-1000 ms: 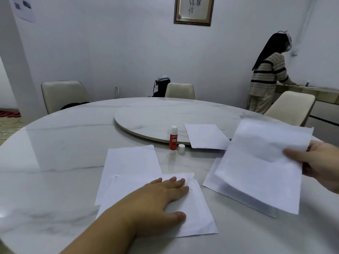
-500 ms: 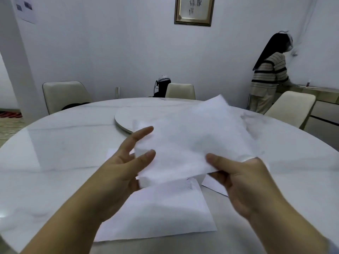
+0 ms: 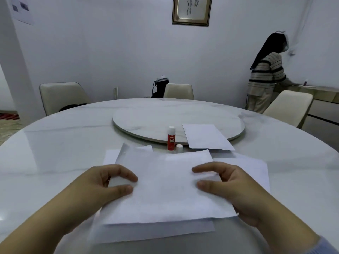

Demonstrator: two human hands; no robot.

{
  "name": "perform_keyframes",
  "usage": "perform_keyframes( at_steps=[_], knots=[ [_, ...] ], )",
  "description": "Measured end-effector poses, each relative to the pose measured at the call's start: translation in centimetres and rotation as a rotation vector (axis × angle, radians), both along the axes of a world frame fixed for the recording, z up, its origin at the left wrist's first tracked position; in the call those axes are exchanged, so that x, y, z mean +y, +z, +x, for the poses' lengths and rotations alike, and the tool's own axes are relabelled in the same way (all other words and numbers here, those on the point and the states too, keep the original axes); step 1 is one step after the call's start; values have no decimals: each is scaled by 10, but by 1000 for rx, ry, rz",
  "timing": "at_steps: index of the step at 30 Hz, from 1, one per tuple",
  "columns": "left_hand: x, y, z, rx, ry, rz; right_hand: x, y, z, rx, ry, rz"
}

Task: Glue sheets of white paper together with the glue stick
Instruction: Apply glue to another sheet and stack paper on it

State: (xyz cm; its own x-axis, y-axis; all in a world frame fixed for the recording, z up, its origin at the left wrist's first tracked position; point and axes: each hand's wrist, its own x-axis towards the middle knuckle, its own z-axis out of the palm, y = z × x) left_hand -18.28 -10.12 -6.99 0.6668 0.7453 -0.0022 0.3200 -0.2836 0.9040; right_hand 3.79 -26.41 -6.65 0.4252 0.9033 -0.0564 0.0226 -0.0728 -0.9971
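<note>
Nearest: your left hand (image 3: pixel 102 182) and right hand (image 3: pixel 227 182), each pinching a side edge of the top sheet (image 3: pixel 165 187), thumb and curled fingers closed on the paper.

Top sheet: white, thin, limp; it lies skewed over a lower sheet (image 3: pixel 152 233) on the marble table (image 3: pixel 55 154). Expect it to sag, crease and slide on the polished top, so hold it at both opposite edges, low and flat.

Beside it: further sheets to the left (image 3: pixel 110 156) and right (image 3: pixel 256 167).

Beyond: glue stick (image 3: pixel 171 138), upright, uncapped, with its cap (image 3: pixel 179 148) just beside it. Light and easily tipped; take it round the red barrel.

Farther: spare sheet (image 3: pixel 205 137) overhanging the turntable (image 3: pixel 146 121).

Farthest: chairs and a person at a counter.
</note>
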Motion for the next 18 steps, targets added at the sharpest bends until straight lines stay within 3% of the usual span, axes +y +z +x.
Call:
perform_keyframes(
  at_steps=[5, 10, 18],
  knots=[
    [6, -2, -7, 103, 25, 86, 4, -9, -2, -145, -73, -76],
    [14, -6, -18, 149, 15, 49, 3, -13, -6, -145, -5, -123],
    [19, -16, -31, 210, -29, 54, 5, -18, -9, -299, 38, -187]
  ],
)
